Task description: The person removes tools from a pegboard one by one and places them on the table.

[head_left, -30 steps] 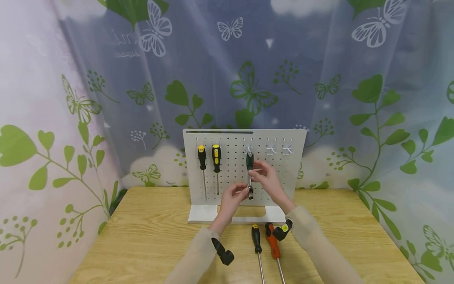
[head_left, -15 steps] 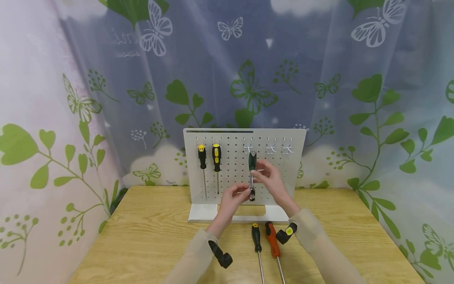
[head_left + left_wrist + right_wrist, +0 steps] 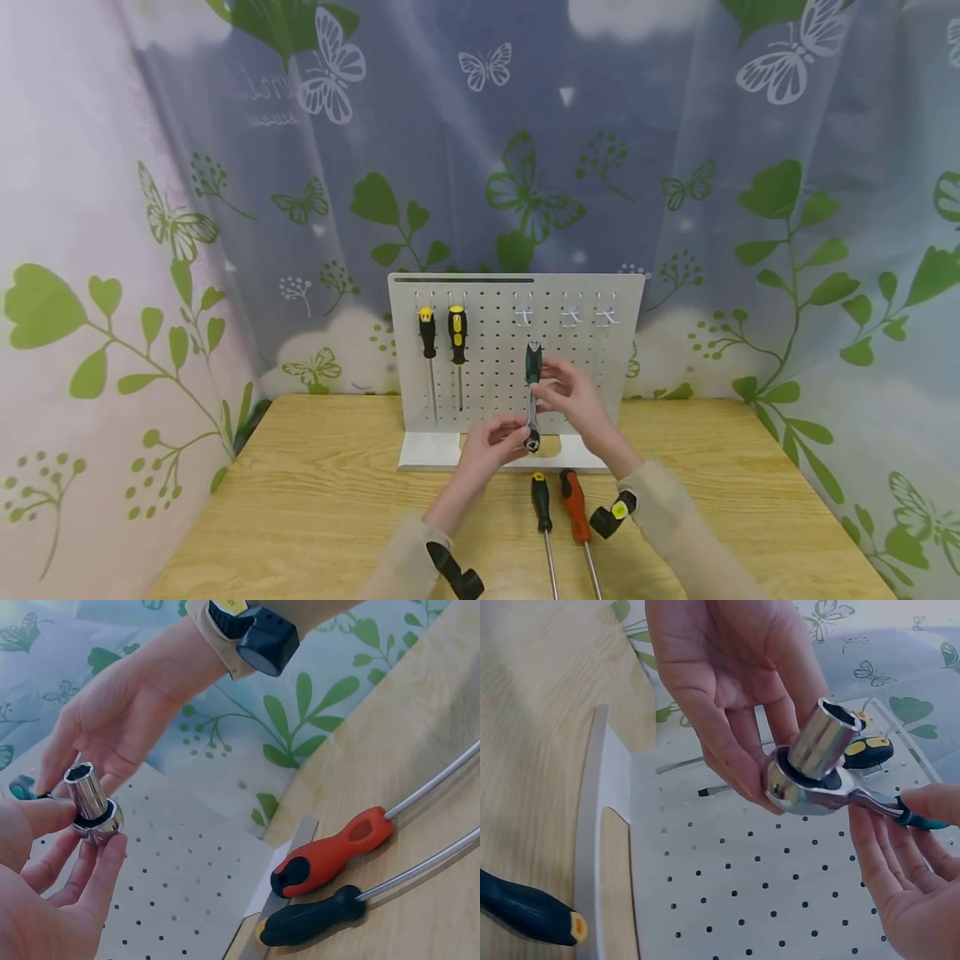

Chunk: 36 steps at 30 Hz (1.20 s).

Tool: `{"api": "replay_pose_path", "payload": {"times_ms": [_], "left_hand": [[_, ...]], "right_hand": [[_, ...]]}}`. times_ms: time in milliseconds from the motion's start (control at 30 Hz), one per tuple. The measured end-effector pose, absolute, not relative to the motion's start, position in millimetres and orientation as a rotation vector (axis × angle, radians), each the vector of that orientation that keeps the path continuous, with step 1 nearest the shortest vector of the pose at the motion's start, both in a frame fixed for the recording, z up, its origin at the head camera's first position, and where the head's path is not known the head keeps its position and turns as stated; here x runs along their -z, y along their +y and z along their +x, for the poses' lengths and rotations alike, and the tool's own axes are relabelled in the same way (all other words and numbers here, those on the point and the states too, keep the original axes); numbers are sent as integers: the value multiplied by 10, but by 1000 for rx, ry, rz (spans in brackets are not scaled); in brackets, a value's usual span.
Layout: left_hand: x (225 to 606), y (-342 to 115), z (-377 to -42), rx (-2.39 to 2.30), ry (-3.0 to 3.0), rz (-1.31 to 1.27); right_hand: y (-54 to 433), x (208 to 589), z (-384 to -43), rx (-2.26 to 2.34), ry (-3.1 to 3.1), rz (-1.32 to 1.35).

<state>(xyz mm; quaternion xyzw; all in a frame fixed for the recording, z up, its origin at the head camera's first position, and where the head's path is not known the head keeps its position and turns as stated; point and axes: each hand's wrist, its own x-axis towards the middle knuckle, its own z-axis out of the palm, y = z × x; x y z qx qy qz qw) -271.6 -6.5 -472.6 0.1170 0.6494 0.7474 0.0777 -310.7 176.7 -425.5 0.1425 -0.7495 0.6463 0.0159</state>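
Note:
A ratchet wrench with a green and black handle hangs upright between my hands, in front of the pegboard. Its chrome head carries a socket and is at the lower end. My left hand pinches that head between thumb and fingers, as the left wrist view also shows. Higher up, my right hand holds the wrench where handle meets shank, thumb in front and fingers behind. The wrench's handle top stands below a white hook, apart from it.
Two black and yellow screwdrivers, one short-handled and one longer-handled, hang at the board's left. Two more white hooks are at its right. A black screwdriver and a red screwdriver lie on the wooden table.
Both hands have drawn the ratchet wrench away from the middle hook, toward me and downward. At first its handle top was at the hook. The screwdrivers have not moved.

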Motion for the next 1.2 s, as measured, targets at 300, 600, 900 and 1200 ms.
{"api": "replay_pose_path", "payload": {"times_ms": [300, 600, 900, 1200], "left_hand": [[4844, -157, -2504, -2231, 1888, 292], [5006, -238, -2379, -2237, 1877, 224], [5120, -303, -2276, -2221, 1875, 207], [5226, -384, -2171, -2195, 1891, 188]], "right_hand": [[1710, 4416, -3007, -2130, -2344, 424], [1615, 4582, -2922, -2127, -2382, 437], [1532, 4719, -2879, -2136, -2395, 474], [1456, 4861, -2834, -2162, -2434, 420]]}}
